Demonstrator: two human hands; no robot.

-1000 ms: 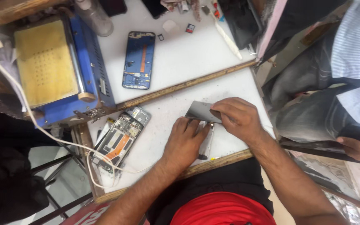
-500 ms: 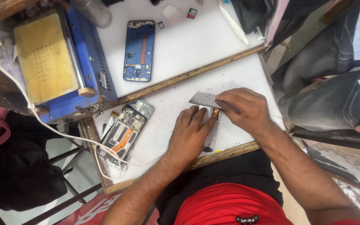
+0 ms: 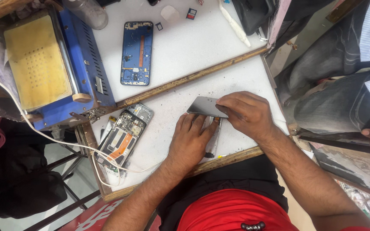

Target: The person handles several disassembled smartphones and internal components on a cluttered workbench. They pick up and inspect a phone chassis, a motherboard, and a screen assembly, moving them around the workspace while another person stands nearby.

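My right hand [image 3: 247, 113] pinches a thin grey phone screen panel [image 3: 204, 107] and holds it tilted up off the white table [image 3: 240, 77]. My left hand [image 3: 190, 141] lies flat, fingers pressing down on a phone frame [image 3: 213, 141] under that panel. The frame is mostly hidden by both hands. An opened phone [image 3: 123, 139] with its circuit board and orange cable showing lies to the left of my left hand.
A blue phone back housing [image 3: 137, 53] lies on the far table. A blue heating machine with a yellow pad [image 3: 43, 64] stands at the left, a white cable [image 3: 56, 139] trailing from it. A seated person's legs [image 3: 335, 85] are at the right.
The view has shifted slightly. My right hand has lifted the grey panel a little further from the frame, while my left hand stays pressed on the frame.
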